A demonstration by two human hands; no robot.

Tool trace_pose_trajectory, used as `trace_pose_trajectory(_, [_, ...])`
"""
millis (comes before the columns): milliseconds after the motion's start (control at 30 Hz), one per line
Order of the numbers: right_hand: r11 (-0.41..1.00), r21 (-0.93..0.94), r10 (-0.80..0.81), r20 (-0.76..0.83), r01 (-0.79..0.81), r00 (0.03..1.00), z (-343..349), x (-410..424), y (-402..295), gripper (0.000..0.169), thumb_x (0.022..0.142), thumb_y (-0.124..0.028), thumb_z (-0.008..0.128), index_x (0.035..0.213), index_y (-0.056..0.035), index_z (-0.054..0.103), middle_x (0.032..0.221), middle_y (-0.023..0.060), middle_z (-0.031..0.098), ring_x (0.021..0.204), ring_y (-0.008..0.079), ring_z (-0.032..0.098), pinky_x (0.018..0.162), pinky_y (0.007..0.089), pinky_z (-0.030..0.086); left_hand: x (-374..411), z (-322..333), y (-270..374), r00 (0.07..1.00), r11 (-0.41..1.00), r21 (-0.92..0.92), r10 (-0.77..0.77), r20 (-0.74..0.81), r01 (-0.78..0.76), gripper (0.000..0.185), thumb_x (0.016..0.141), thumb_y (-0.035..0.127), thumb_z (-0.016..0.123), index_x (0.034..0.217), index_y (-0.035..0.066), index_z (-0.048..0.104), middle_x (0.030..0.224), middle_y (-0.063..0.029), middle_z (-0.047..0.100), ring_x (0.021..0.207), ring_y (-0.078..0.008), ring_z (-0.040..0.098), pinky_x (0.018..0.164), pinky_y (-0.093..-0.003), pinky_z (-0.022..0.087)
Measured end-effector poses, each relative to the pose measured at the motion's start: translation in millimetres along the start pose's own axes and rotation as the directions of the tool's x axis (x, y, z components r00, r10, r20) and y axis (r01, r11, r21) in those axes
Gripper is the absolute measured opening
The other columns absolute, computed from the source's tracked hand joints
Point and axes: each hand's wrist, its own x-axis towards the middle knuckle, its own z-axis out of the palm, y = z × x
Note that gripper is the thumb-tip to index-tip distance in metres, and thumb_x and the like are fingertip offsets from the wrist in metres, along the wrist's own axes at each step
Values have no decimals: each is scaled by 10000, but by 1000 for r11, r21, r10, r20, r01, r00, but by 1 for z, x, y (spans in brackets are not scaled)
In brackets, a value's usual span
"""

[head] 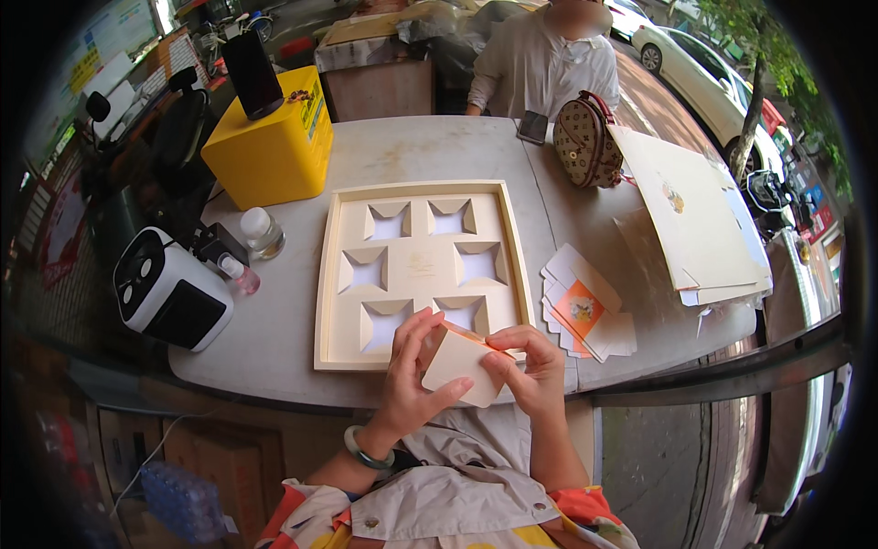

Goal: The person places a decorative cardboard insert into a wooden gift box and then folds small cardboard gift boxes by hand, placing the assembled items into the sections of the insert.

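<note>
Between my two hands is a small folded cardboard box (461, 367), cream on its near faces with an orange strip along the far edge. My left hand (411, 374) grips it from the left, thumb on the near face. The fingers and thumb of my right hand (525, 364) pinch the orange edge at its upper right. Just beyond lies a shallow cream gift box tray (422, 288) with several square recesses. To the right of my right hand rests a loose pile of flat cream box blanks (583, 261), one bearing an orange printed panel (582, 309).
Left on the table (425, 147) stand a white and black device (175, 288), a pink spray bottle (240, 274), a clear jar (263, 233) and a yellow drawer unit (267, 144). At right are a patterned handbag (586, 141), a phone (532, 127) and large cardboard sheets (693, 213). A person (542, 62) sits opposite.
</note>
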Motion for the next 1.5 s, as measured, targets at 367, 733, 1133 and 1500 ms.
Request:
trace_pose_trajectory(367, [913, -306, -190, 265, 270, 945, 6, 4, -21, 277, 773, -86, 779, 1007, -31, 641, 1261, 172, 587, 1092, 227, 597, 881, 323, 486, 1, -3, -7, 990, 971, -200, -139, -23, 132, 836, 761, 223, 789, 1426, 34, 318, 1398, -152, 345, 1287, -255, 425, 1016, -373, 428])
trace_pose_trajectory(733, [980, 171, 98, 51, -106, 994, 12, -5, 10, 264, 870, -72, 689, 1097, -22, 565, 1328, 157, 513, 1117, 193, 564, 890, 320, 500, 4, 8, 4, 956, 791, 565, 292, -7, -237, 1028, 580, 229, 904, 1400, 14, 323, 1363, -198, 359, 1304, -423, 346, 1069, -503, 353])
trace_pose_trajectory(1133, [980, 147, 128, 57, -135, 990, 15, -4, 8, 391, 848, -142, 737, 1157, -12, 535, 1272, 134, 561, 1055, 193, 597, 887, 316, 493, 3, 11, 3, 921, 687, 676, 388, -35, -264, 1040, 535, 112, 876, 1410, -7, 326, 1359, -204, 381, 1253, -411, 394, 1038, -503, 373])
trace_pose_trajectory(1500, [968, -249, -2, 6, 3, 1000, 19, -3, -7, 414, 818, -114, 757, 1169, 21, 584, 1070, 166, 667, 895, 205, 664, 791, 296, 523, 2, 15, 5, 928, 680, 689, 372, -31, -250, 1024, 551, 113, 867, 1400, -38, 315, 1339, -227, 387, 1237, -418, 407, 1035, -500, 377])
